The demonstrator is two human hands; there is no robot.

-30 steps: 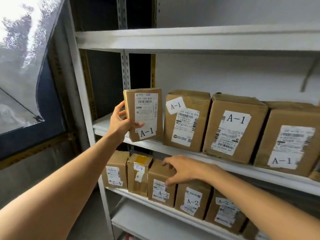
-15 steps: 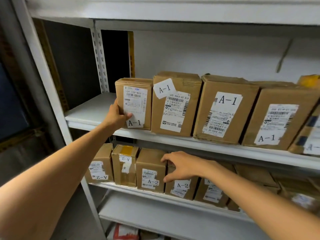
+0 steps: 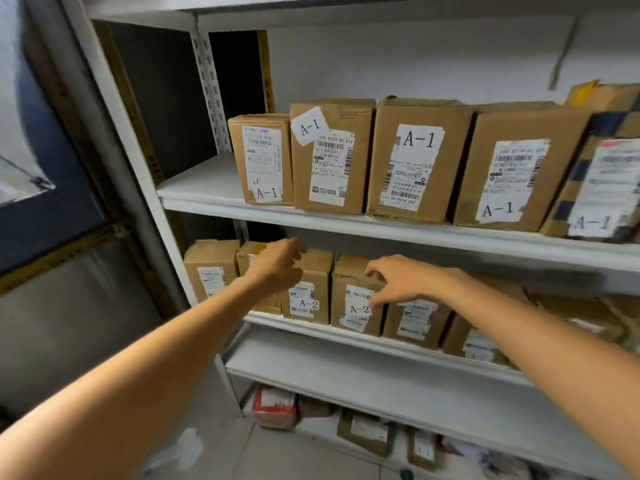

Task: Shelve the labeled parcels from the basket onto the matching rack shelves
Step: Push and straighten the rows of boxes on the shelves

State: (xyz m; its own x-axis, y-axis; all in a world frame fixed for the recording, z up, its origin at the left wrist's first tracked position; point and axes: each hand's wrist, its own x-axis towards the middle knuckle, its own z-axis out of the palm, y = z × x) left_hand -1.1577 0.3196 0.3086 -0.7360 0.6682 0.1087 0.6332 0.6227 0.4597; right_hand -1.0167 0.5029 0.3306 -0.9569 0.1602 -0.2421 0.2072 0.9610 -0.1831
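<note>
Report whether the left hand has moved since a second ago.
Yes. The left hand has left the leftmost A-1 parcel and dropped below the A-1 shelf, to the A-2 row.

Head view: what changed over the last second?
The left hand set the small A-1 parcel upright at the left end of the A-1 row on the upper shelf, let it go and dropped to the A-2 row below. The right hand stayed resting on an A-2 parcel; the other parcels did not move.
</note>
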